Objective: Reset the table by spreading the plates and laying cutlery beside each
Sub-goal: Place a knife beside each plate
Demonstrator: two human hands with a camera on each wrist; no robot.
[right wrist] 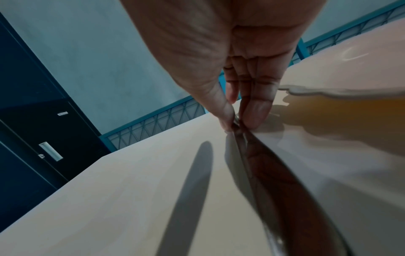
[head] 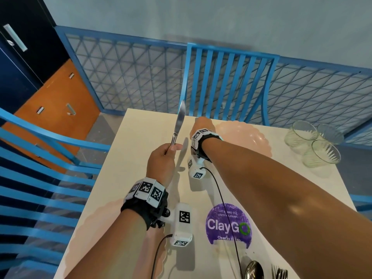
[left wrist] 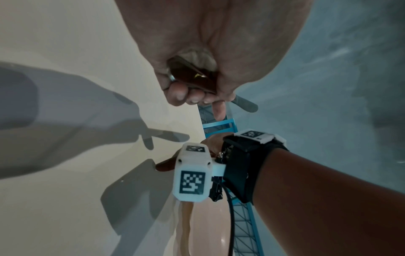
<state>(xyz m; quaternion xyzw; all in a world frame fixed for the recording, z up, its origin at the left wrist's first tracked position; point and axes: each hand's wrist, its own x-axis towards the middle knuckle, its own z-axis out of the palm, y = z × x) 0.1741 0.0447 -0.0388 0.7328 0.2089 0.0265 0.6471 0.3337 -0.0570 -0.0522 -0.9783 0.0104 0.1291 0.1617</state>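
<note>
My left hand [head: 163,156] grips a table knife [head: 179,122] by the handle and holds it upright above the cream table [head: 141,137], blade up. The left wrist view shows the fingers [left wrist: 186,93] curled round that knife [left wrist: 245,105]. My right hand [head: 201,124] is low at the far edge, just left of a pink scalloped plate [head: 247,137]. There its thumb and fingers [right wrist: 256,112] pinch the far end of a metal utensil [right wrist: 269,173] lying on the table beside the plate [right wrist: 350,69]; its kind is unclear. A second pink plate [head: 94,224] lies under my left forearm.
A spoon [head: 254,269] and a fork [head: 280,273] lie at the near right edge. Three glass bowls [head: 314,143] stand at the far right corner. A purple sticker [head: 228,225] marks the table's middle. Blue chairs [head: 227,77] stand at the far side and on the left.
</note>
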